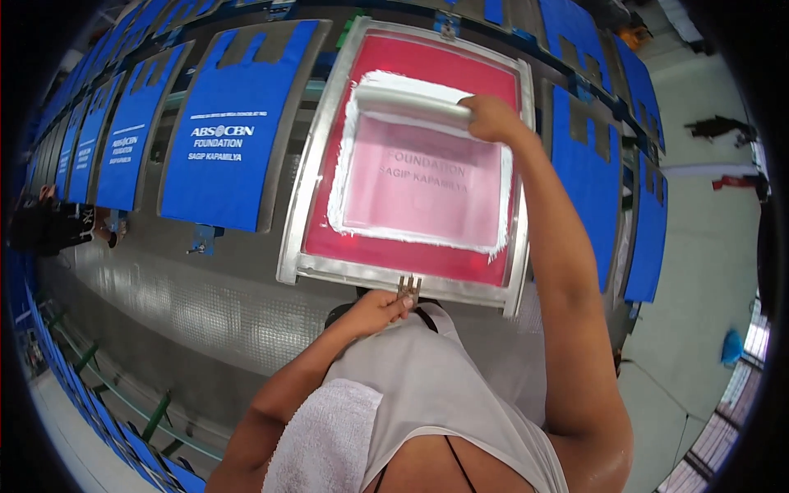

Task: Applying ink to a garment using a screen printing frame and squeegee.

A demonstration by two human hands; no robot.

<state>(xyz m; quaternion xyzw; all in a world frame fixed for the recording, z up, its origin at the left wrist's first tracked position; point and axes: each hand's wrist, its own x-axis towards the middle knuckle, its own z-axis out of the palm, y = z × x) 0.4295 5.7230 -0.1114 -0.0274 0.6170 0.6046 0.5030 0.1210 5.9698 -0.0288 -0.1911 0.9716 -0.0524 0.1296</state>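
Observation:
In front of me a screen-printing frame [297,218] with metal edges lies over a printing board. Its red mesh [394,51] surrounds a paler window showing faint lettering, and thick white ink [339,193] borders that window. My right hand [493,120] is closed on the right end of a long, pale squeegee [407,103], which lies across the far part of the window. At the frame's near edge, my left hand [383,311] is closed on a small metal bracket [409,287] with prongs. The squeegee's blade underside is hidden.
Blue bag-shaped fabric pieces [234,135] with white print lie on boards to the left. More blue pieces [585,177] are on boards at the right. Another row [107,403] runs along the lower left. A person [53,222] is at the far left. Pale floor [699,234] lies at right.

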